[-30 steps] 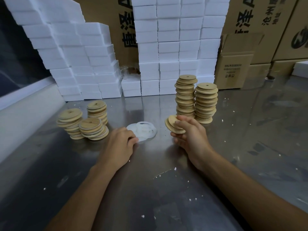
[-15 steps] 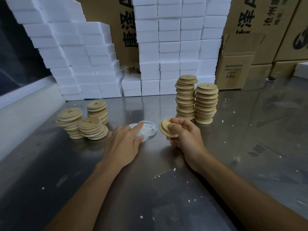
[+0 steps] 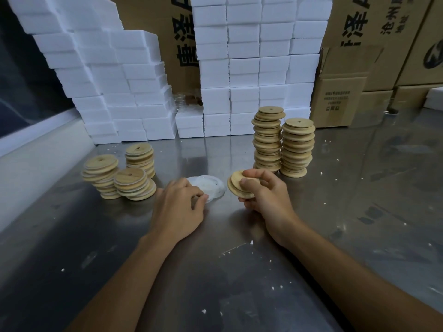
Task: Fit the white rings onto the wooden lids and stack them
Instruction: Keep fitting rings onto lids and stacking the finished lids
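Since half a second ago the left hand [image 3: 178, 207] has curled its pointing finger back; its fingertips now pinch at the near edge of the white rings [image 3: 211, 188], though whether a ring is truly gripped I cannot tell.

A steel table [image 3: 215, 271] fills the view. At twelve o'clock stand walls of white foam blocks [image 3: 251, 68] with printed cardboard cartons [image 3: 347, 87] behind and to the one o'clock side.

Two tall stacks of wooden lids [image 3: 284, 142] rise just beyond the right hand. At ten o'clock sit three shorter stacks of lids [image 3: 119, 176], white showing between their layers.

The right hand [image 3: 263, 195] grips a couple of wooden lids [image 3: 239, 185] on edge — thumb and fingers curled round them, tilted toward the rings.

The rings lie flat at centre, between both hands.
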A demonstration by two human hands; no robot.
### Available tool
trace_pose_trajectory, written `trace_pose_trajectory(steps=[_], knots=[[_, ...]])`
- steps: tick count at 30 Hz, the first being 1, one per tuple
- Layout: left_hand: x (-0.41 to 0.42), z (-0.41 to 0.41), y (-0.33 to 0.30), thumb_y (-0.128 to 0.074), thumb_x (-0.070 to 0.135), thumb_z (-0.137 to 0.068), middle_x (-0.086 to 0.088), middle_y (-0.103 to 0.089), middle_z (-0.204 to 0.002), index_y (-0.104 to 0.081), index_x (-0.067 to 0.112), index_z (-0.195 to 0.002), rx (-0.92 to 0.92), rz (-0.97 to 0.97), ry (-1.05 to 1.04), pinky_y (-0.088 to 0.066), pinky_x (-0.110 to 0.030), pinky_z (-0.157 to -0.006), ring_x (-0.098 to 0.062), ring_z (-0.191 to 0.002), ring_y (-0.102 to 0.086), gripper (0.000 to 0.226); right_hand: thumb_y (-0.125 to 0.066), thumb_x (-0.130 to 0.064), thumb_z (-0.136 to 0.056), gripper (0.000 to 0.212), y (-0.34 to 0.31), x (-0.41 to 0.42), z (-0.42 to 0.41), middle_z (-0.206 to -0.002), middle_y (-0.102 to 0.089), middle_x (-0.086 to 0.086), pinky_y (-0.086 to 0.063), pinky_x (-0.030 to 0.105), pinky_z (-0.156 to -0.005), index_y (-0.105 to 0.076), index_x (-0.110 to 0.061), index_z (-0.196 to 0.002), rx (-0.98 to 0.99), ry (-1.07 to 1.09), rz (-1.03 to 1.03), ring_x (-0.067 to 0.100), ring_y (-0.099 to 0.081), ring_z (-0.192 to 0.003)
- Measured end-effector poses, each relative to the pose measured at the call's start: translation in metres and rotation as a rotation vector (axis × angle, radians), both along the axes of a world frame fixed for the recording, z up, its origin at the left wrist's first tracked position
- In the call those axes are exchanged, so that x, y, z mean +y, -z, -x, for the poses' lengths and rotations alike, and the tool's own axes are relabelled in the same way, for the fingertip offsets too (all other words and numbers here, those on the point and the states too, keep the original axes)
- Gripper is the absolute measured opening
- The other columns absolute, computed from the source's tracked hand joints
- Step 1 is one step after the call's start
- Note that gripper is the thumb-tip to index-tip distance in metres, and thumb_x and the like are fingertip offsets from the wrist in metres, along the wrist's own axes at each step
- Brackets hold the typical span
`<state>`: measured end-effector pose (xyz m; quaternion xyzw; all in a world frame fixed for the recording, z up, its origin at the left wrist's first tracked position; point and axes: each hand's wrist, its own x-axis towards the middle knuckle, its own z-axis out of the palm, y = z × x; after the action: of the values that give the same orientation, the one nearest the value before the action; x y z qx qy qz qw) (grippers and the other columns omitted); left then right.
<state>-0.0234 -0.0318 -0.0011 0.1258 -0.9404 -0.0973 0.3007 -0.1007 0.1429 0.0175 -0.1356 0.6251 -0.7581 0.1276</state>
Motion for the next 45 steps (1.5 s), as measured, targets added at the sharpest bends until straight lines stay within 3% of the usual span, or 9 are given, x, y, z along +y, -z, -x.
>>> trace_pose_trajectory(steps=[3,7,10,20,26,33,37,42,45], knots=[[0.002,0.0,-0.001,-0.067,0.026,-0.086,0.0,-0.064,-0.081,-0.068,0.019,-0.086,0.04,0.004,-0.004,-0.037,-0.037,-0.074,-0.026,-0.082,-0.06,0.007,-0.065,-0.008,-0.091,0.012,0.0,-0.001,-0.001,-0.085,-0.071,0.006,-0.049,0.021,-0.053,-0.067,-0.016,-0.1,0.003,0.002,-0.005,0.01,-0.063,-0.058],[0.004,0.005,-0.003,-0.047,0.03,-0.098,-0.004,-0.067,-0.11,-0.057,0.026,-0.13,-0.1,0.026,-0.044,-0.036,-0.042,-0.086,-0.029,-0.102,-0.059,0.034,-0.065,-0.007,-0.091,0.013,0.0,-0.001,-0.001,-0.084,-0.07,0.006,-0.048,0.019,-0.052,-0.067,-0.016,-0.1,0.014,0.0,-0.015,0.01,-0.063,-0.057],[0.005,0.007,-0.003,-0.039,0.029,-0.1,-0.001,-0.061,-0.104,-0.064,0.029,-0.119,-0.206,0.092,-0.045,-0.034,-0.038,-0.08,-0.026,-0.099,-0.054,0.031,-0.066,-0.008,-0.09,0.013,0.0,-0.001,-0.001,-0.084,-0.07,0.007,-0.048,0.02,-0.053,-0.067,-0.017,-0.1,0.022,-0.002,-0.019,0.01,-0.064,-0.058],[0.007,0.007,-0.005,-0.05,0.024,-0.097,0.0,-0.062,-0.099,-0.062,0.019,-0.097,-0.127,0.039,-0.031,-0.035,-0.038,-0.08,-0.023,-0.095,-0.055,0.014,-0.065,-0.008,-0.091,0.012,0.001,-0.001,-0.002,-0.086,-0.069,0.008,-0.047,0.021,-0.054,-0.066,-0.017,-0.099,0.028,-0.009,-0.023,0.011,-0.063,-0.058],[0.007,0.003,-0.009,-0.058,0.007,-0.092,-0.012,-0.058,-0.088,-0.063,0.005,-0.086,0.106,0.058,-0.03,-0.037,-0.043,-0.07,-0.035,-0.082,-0.055,0.008,-0.064,-0.008,-0.092,0.011,0.003,-0.001,0.0,-0.089,-0.069,0.01,-0.047,0.021,-0.053,-0.066,-0.016,-0.099,0.04,-0.012,-0.028,0.012,-0.062,-0.061],[0.012,-0.001,-0.015,-0.053,0.014,-0.096,0.001,-0.064,-0.08,-0.057,0.013,-0.086,0.446,-0.383,-0.038,-0.037,-0.014,-0.057,-0.017,-0.071,-0.057,0.011,-0.071,-0.01,-0.09,0.044,0.003,0.001,-0.003,-0.099,-0.07,0.014,-0.049,0.021,-0.054,-0.051,-0.026,-0.126,0.103,-0.03,-0.054,0.013,-0.065,-0.069],[0.01,0.001,-0.01,-0.052,0.014,-0.097,0.0,-0.068,-0.078,-0.054,0.017,-0.084,0.399,-0.408,-0.04,-0.043,-0.03,-0.06,-0.018,-0.071,-0.06,0.013,-0.073,-0.011,-0.089,0.04,0.003,0.001,-0.004,-0.106,-0.071,0.014,-0.049,0.02,-0.054,-0.055,-0.021,-0.124,0.101,-0.039,-0.057,0.014,-0.064,-0.074],[0.007,0.005,-0.006,-0.056,0.01,-0.094,0.007,-0.069,-0.072,-0.058,0.023,-0.078,0.379,-0.674,0.012,-0.051,-0.028,-0.067,-0.004,-0.073,-0.065,0.021,-0.068,-0.01,-0.092,0.022,0.006,0.001,-0.002,-0.102,-0.07,0.02,-0.048,0.024,-0.053,-0.058,-0.022,-0.108,0.15,-0.032,-0.061,0.02,-0.065,-0.073],[0.007,0.004,-0.003,-0.057,0.009,-0.093,0.009,-0.068,-0.076,-0.061,0.028,-0.079,0.283,-0.629,0.058,-0.051,-0.029,-0.066,-0.007,-0.076,-0.066,0.024,-0.065,-0.006,-0.093,0.012,0.009,-0.001,-0.001,-0.103,-0.069,0.025,-0.046,0.019,-0.05,-0.061,-0.016,-0.089,0.201,-0.034,-0.079,0.029,-0.064,-0.077]])
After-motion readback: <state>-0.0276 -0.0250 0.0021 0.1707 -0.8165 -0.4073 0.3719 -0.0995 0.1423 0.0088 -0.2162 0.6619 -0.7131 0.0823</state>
